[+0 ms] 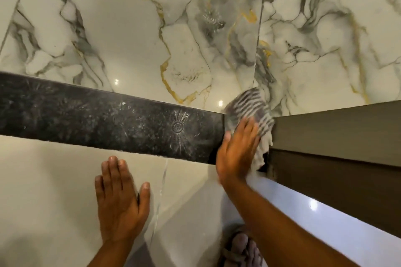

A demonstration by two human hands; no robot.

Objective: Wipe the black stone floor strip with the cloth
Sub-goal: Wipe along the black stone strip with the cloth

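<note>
A black stone floor strip (pixel 104 118) runs from the left edge to the centre right, dusty and marked with pale starburst smears. At its right end lies a grey-and-white striped cloth (pixel 249 106), blurred by motion. My right hand (pixel 237 149) presses flat on the cloth, fingers together, against a brown frame. My left hand (pixel 120 197) rests flat on the plain pale tile just below the strip, fingers spread, holding nothing.
White marble tiles (pixel 130 28) with grey and gold veins lie beyond the strip. A dark brown door frame (pixel 336 141) blocks the strip's right end, with a glossy white surface (pixel 314 219) below it. My sandalled foot (pixel 240 247) shows at the bottom.
</note>
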